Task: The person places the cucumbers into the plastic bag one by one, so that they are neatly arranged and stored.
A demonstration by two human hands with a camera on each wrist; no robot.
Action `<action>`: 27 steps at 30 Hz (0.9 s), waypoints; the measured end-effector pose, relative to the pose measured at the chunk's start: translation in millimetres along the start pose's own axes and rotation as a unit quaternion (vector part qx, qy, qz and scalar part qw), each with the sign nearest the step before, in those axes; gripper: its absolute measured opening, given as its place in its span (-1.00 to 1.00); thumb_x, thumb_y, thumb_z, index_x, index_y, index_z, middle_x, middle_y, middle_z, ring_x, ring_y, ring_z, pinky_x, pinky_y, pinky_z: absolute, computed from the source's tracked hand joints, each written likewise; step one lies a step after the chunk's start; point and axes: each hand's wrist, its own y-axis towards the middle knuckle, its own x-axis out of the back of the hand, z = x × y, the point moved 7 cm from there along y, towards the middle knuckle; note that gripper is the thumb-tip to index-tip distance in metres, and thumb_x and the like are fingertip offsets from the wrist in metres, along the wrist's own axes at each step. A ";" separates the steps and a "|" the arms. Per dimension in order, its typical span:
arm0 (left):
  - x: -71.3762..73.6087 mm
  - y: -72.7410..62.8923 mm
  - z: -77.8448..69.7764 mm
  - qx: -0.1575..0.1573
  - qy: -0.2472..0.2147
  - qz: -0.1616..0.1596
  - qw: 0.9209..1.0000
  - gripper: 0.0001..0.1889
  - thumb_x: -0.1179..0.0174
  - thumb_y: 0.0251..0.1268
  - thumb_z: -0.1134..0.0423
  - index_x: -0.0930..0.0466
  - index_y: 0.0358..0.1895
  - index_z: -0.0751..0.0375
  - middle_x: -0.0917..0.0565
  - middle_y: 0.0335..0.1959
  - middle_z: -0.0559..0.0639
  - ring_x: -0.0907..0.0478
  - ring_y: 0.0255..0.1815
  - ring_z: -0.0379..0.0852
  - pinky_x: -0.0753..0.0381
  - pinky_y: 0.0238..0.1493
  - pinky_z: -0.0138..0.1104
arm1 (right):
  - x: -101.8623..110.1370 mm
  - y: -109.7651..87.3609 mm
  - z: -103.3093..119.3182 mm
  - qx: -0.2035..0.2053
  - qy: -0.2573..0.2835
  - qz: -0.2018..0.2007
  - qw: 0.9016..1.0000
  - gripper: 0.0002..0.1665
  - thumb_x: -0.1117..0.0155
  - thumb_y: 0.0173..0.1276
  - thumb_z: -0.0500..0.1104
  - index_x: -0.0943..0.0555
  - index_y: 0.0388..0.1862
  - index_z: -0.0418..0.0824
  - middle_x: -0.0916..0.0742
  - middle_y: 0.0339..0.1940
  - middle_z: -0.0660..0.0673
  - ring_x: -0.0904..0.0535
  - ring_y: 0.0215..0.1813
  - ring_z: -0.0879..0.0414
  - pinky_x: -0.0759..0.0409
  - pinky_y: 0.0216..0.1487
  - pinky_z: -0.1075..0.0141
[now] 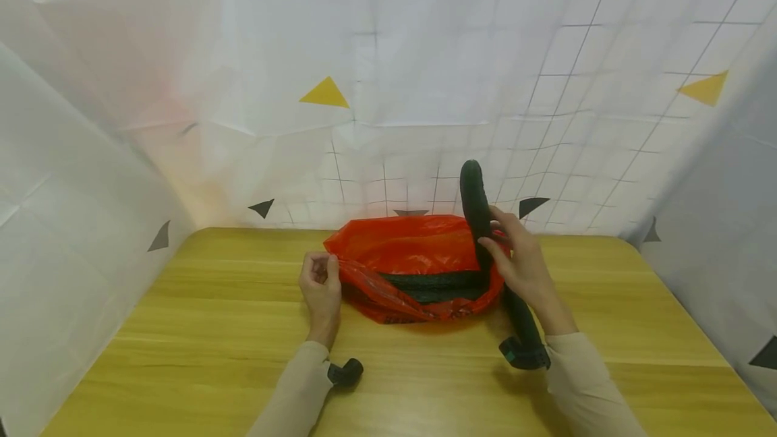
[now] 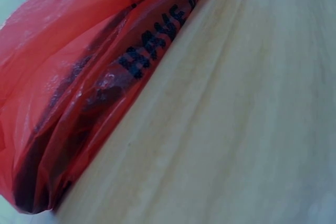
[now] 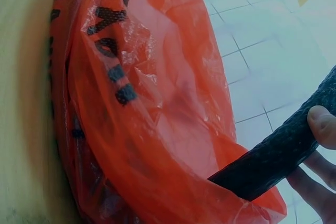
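A red plastic bag (image 1: 400, 241) lies on the table with its mouth spread; black lettering shows on its side in both wrist views. Inside it lie dark green cucumbers (image 1: 437, 286). My left hand (image 1: 322, 292) pinches the left corner of the bag's rim between thumb and fingers. With thumb and fingertips my right hand (image 1: 516, 255) grips another cucumber (image 1: 474, 197), which stands nearly upright at the bag's right end. In the right wrist view, this cucumber's (image 3: 273, 161) lower end dips behind the red rim. The left hand is out of sight in the left wrist view.
A long dark green piece, cucumber-like, (image 1: 519, 315) lies right of the bag, partly behind the right wrist camera (image 1: 525, 355). The left wrist camera (image 1: 346, 373) hangs over the wooden table (image 1: 212, 329). A white sheet wall (image 1: 425, 86) stands behind the table.
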 end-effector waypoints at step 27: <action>0.7 -0.7 0.9 0.001 0.001 -0.003 1.000 -0.83 -0.13 0.27 0.40 -0.46 -0.24 0.53 -0.52 -0.44 -0.07 -0.44 -0.43 -0.27 -0.45 -0.36 -0.52 | -34.0 0.7 11.0 0.022 -0.064 0.081 0.994 -0.28 -0.33 0.18 -0.34 -0.37 0.33 -0.07 -0.61 0.09 -0.07 -0.59 0.05 0.04 -0.55 0.07 0.15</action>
